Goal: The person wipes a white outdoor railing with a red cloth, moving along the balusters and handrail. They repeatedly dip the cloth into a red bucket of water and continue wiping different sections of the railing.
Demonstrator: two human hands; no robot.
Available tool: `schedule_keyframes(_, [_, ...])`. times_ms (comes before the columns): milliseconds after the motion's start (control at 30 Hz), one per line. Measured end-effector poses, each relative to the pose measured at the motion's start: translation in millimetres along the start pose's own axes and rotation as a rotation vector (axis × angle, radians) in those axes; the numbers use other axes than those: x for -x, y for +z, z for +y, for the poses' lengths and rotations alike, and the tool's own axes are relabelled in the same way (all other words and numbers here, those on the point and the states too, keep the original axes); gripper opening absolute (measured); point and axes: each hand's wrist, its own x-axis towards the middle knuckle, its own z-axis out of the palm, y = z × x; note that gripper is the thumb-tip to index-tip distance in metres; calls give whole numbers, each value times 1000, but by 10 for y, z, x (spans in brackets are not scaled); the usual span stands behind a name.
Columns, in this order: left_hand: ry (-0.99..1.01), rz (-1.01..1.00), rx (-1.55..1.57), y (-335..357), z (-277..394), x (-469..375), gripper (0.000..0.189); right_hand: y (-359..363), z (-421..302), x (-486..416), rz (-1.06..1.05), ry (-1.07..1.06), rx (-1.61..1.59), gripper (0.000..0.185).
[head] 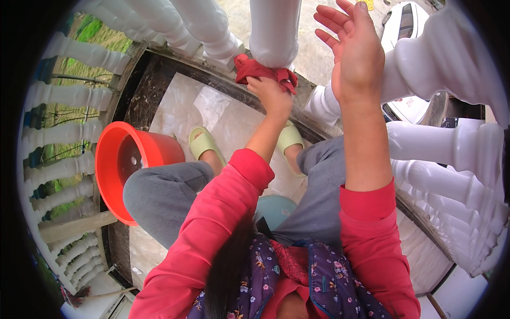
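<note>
My left hand (pixel 273 93) presses a bunched red cloth (pixel 261 71) against the foot of a glossy white baluster (pixel 275 32). Part of the cloth is hidden behind my fingers and the baluster's rounded base. Raised to the right, my right hand (pixel 354 52) is empty, its fingers apart and its palm turned towards that baluster. Behind the right wrist lies another white baluster (pixel 410 71); whether the hand touches it I cannot tell. Left of my knee, an orange-red plastic bucket (pixel 159 143) holds dark water (pixel 131 155).
White balusters (pixel 67 95) line the left side, and more (pixel 438 147) stand at the right. A dark stone border (pixel 147 87) edges the pale tiled floor (pixel 179 99). Between my legs is a round blue-green seat (pixel 275 209). Beyond the railing a white car (pixel 404 24) is parked.
</note>
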Motion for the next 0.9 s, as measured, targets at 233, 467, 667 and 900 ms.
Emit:
schedule_keyframes(233, [-249,-464,184,-93,51,395,44,140,124,-14,3,-24,196,51])
schedule_keyframes(467, [-643,-663,1213,-1038,76,148,47,-37,170,164,-80,66,863,78])
schedule_keyframes(667, [-202,-864,1168,-2526,588,-177,52,-8,23,564,-575,774,552,94])
schedule_keyframes(900, [590,-1022,395,-2793,996,110,74,166,558,1368,-580,528,-631,48])
